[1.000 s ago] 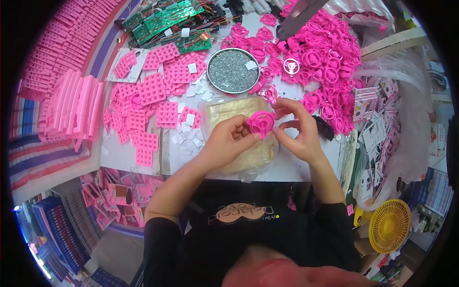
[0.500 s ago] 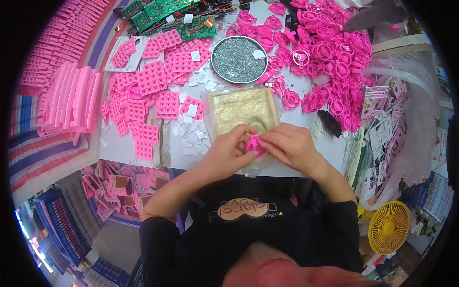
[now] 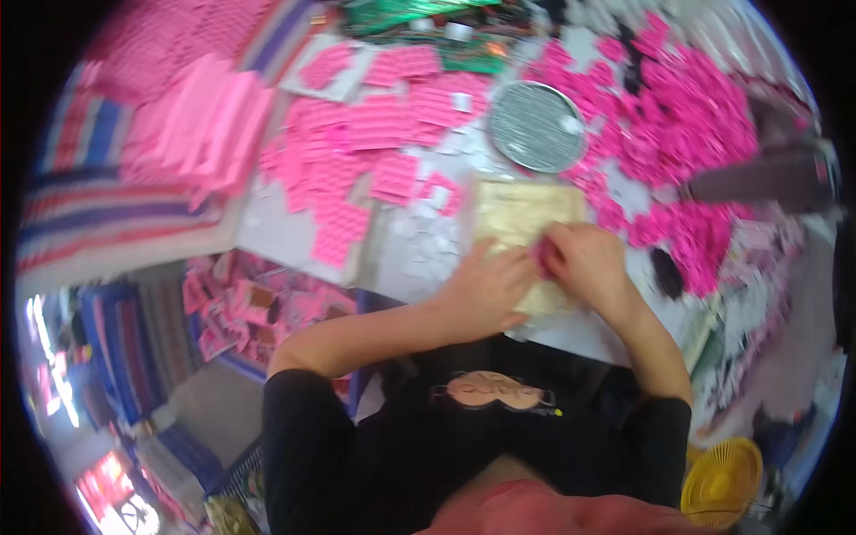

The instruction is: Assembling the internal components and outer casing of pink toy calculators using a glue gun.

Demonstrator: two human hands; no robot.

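Motion smears the view. My right hand (image 3: 593,267) is closed, its fingers pinched on a small dark-pink ring-shaped plastic piece (image 3: 542,257). Close on its left side is my left hand (image 3: 486,290), its fingers by the piece; the blur hides whether they grip it. Both hands are above a yellowish pad in clear plastic (image 3: 526,207), at the near side of the white table. A round tray of small grey metal bits (image 3: 537,127) stands just beyond the pad.
Pink button sheets (image 3: 374,120) and white paper squares (image 3: 432,241) lie left. Right is a heap of dark-pink ring pieces (image 3: 678,116), with a dark grey cylindrical object (image 3: 758,183) over its edge. Green circuit boards (image 3: 419,13) lie at the back; a yellow fan (image 3: 722,481) stands lower right.
The whole view has swung, so the table appears shifted right and tilted. My right hand keeps the pink piece; my left fingers have shifted around it, and the left hand looks flatter.
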